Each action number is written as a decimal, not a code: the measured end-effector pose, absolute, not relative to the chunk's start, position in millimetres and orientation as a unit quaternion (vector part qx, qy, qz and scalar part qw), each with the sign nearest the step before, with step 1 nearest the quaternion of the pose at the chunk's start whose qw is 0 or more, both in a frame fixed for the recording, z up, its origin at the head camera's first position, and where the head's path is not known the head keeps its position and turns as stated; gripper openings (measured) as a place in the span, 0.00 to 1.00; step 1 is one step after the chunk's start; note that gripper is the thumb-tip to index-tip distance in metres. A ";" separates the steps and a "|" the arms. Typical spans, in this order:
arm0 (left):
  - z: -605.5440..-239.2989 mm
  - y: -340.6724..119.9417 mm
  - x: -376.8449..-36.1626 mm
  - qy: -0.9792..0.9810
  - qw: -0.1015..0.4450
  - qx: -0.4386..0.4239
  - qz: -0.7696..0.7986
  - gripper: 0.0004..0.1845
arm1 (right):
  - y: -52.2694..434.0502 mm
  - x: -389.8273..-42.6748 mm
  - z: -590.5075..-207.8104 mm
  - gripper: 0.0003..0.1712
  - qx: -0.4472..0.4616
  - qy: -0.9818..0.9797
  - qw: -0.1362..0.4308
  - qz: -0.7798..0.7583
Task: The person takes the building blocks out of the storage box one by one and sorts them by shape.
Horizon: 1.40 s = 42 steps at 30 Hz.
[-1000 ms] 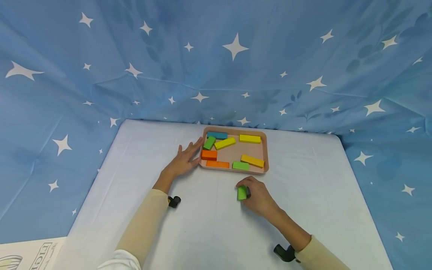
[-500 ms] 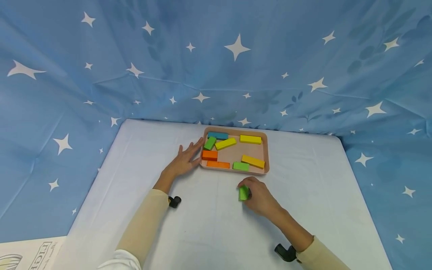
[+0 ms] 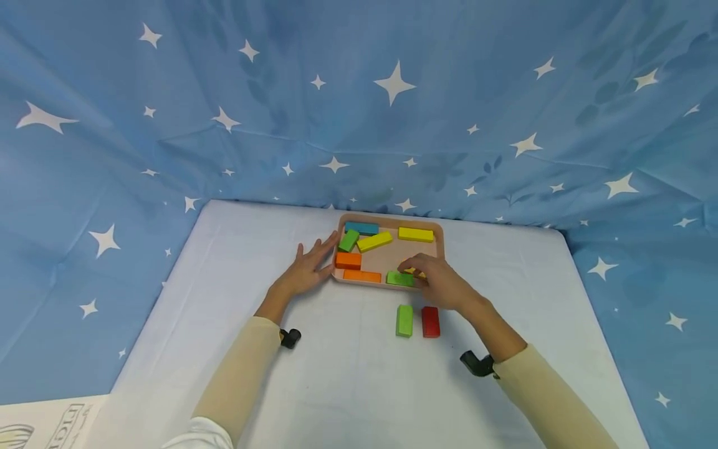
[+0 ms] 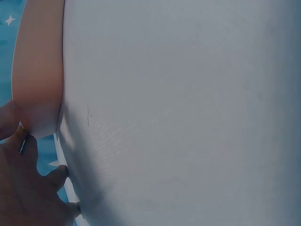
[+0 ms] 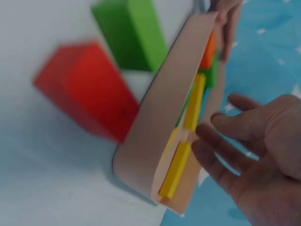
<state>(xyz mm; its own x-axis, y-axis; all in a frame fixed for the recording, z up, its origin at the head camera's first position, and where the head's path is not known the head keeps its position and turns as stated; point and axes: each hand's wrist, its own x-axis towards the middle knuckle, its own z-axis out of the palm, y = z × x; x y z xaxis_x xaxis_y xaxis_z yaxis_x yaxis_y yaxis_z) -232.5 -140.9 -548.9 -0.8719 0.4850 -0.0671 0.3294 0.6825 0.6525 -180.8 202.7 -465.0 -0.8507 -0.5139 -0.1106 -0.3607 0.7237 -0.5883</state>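
From the head view, the right hand [image 3: 440, 284] has left the green block [image 3: 404, 320] beside a red block [image 3: 430, 322] and now reaches, fingers loose, over the tray [image 3: 441, 240], left hand [image 3: 305, 268] flat against its edge; the left wrist view shows fingers [image 4: 28, 188] at the rim; the right wrist view shows spread fingers [image 5: 225, 155] nearing a yellow block [image 5: 181, 162].

pink plastic tray [image 3: 442, 249]: yellow, orange, green, blue wooden blocks | green wooden block [image 3: 404, 320], red wooden block [image 3: 430, 322] on white tablecloth [image 3: 336, 374] | blue star-patterned backdrop cloth [image 3: 359, 93] | beige sleeves [image 3: 241, 368]
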 end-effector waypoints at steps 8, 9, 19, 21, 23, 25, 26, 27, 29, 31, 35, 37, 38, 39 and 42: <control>-556.5 -137.6 -229.7 0.906 0.119 0.230 0.335 0.40 | 200.1 -214.2 -479.1 0.32 -0.325 0.884 0.239 -0.238; -557.2 -137.4 -229.4 0.906 0.119 0.229 0.335 0.41 | 199.1 -215.2 -480.5 0.32 -0.328 0.881 0.249 -0.230; -557.7 -137.1 -228.7 0.911 0.121 0.227 0.321 0.41 | 196.9 -218.5 -492.3 0.31 -0.321 0.887 0.270 -0.192; -557.3 -137.2 -229.1 0.913 0.117 0.229 0.318 0.41 | 197.3 -219.7 -492.7 0.31 -0.319 0.890 0.264 -0.192; -556.6 -137.8 -229.7 0.914 0.113 0.230 0.315 0.41 | 197.7 -221.3 -492.4 0.31 -0.316 0.893 0.255 -0.196; -555.9 -138.6 -230.3 0.914 0.110 0.231 0.314 0.40 | 198.4 -222.6 -491.3 0.31 -0.311 0.896 0.243 -0.203; -555.9 -139.1 -230.7 0.914 0.109 0.231 0.315 0.40 | 198.9 -223.4 -491.0 0.31 -0.310 0.897 0.236 -0.207; -555.4 -139.7 -230.9 0.914 0.109 0.232 0.315 0.40 | 199.1 -223.9 -489.7 0.31 -0.308 0.898 0.230 -0.212; -555.1 -140.8 -231.8 0.914 0.107 0.231 0.317 0.40 | 199.5 -224.3 -486.4 0.32 -0.305 0.899 0.217 -0.226; -554.6 -141.8 -232.6 0.914 0.106 0.229 0.318 0.40 | 200.6 -224.5 -482.7 0.34 -0.301 0.898 0.207 -0.244; -552.8 -142.4 -233.5 0.914 0.106 0.228 0.318 0.40 | 204.4 -221.9 -476.1 0.36 -0.275 0.886 0.203 -0.312; -551.8 -142.1 -233.2 0.914 0.107 0.229 0.319 0.40 | 206.2 -219.4 -474.1 0.37 -0.263 0.873 0.206 -0.354; -551.6 -142.0 -233.0 0.913 0.106 0.230 0.319 0.40 | 206.7 -217.9 -473.3 0.37 -0.260 0.868 0.204 -0.371; -551.8 -141.9 -233.1 0.914 0.105 0.230 0.318 0.40 | 206.9 -216.2 -472.4 0.37 -0.257 0.862 0.202 -0.387; -552.4 -141.4 -233.1 0.914 0.104 0.230 0.317 0.40 | 206.6 -210.7 -470.2 0.37 -0.257 0.846 0.193 -0.426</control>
